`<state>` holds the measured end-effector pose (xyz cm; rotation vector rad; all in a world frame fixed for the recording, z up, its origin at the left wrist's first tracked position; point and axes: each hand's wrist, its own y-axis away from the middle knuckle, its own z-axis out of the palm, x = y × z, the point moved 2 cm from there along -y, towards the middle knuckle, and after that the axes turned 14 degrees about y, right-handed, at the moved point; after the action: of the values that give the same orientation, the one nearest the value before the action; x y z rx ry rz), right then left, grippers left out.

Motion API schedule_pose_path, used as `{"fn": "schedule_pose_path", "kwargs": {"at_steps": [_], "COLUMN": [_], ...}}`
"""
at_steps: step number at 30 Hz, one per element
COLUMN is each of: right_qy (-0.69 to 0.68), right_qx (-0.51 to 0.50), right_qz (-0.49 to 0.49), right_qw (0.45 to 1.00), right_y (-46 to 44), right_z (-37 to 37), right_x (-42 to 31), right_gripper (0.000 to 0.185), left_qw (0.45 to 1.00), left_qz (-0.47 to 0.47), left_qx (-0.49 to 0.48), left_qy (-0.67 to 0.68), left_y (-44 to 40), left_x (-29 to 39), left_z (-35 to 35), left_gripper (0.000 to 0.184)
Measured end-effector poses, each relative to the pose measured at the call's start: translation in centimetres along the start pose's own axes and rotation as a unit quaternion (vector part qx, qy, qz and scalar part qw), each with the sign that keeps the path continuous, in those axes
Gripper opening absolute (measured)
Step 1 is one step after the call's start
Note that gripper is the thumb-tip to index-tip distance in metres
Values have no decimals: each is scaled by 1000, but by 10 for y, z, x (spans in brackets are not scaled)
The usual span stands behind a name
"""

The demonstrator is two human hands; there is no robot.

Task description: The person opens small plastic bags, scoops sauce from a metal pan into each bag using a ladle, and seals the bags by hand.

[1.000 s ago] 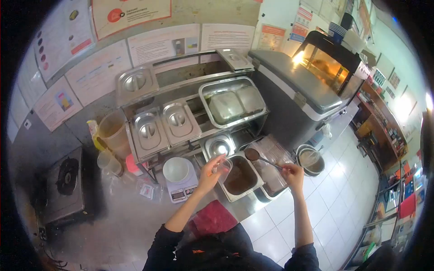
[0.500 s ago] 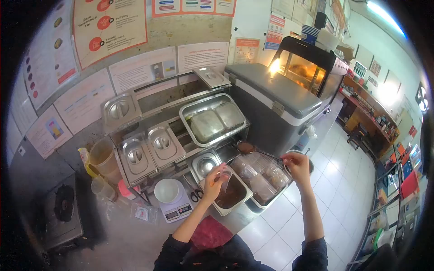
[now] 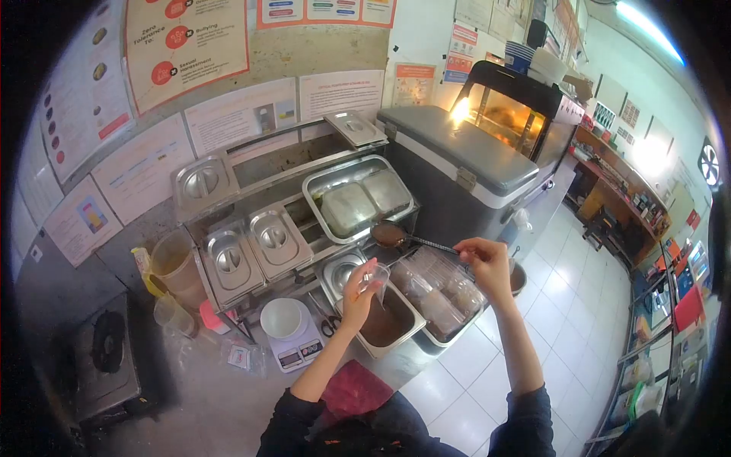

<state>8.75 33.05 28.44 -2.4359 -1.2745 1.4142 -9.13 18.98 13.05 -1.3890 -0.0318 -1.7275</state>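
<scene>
My left hand (image 3: 359,295) grips a small clear plastic cup (image 3: 377,279) over the near-left side of a steel pan of brown sauce (image 3: 390,324). In my right hand (image 3: 486,263) is the handle of a ladle (image 3: 389,234); its dark, brown-coated bowl hangs up and to the right of the cup, apart from it, by the edge of a large steel tray (image 3: 308,190). Right of the sauce pan sits a tray of wrapped clear packs (image 3: 438,293). A lidded round-topped steel container (image 3: 340,273) stands behind the sauce pan.
A white bowl (image 3: 282,318) rests on a digital scale (image 3: 299,355), with scissors (image 3: 330,326) beside it. Lidded steel pans (image 3: 275,236) fill the rack. Behind are a grey cooler (image 3: 464,148) and a lit warmer (image 3: 506,114). A red cloth (image 3: 356,390) lies near my body.
The ladle and my right hand have moved left and up, bringing the bowl nearer the cup. My left hand has stayed over the sauce pan. The view has swung right and up since the first frame.
</scene>
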Motion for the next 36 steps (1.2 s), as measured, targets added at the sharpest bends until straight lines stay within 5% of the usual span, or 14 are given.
{"fn": "schedule_pose_path", "kwargs": {"at_steps": [16, 36], "right_qy": [-58, 136], "right_qx": [67, 221], "right_qz": [-29, -143], "right_qw": [996, 955], "right_y": [12, 24], "right_z": [24, 16], "right_x": [1, -10], "right_gripper": [21, 19], "left_qw": [999, 997], "left_qz": [18, -4], "left_qx": [13, 1], "left_qy": [27, 77], "left_y": [-17, -23], "left_x": [21, 13], "left_z": [4, 8], "left_gripper": [43, 45]}}
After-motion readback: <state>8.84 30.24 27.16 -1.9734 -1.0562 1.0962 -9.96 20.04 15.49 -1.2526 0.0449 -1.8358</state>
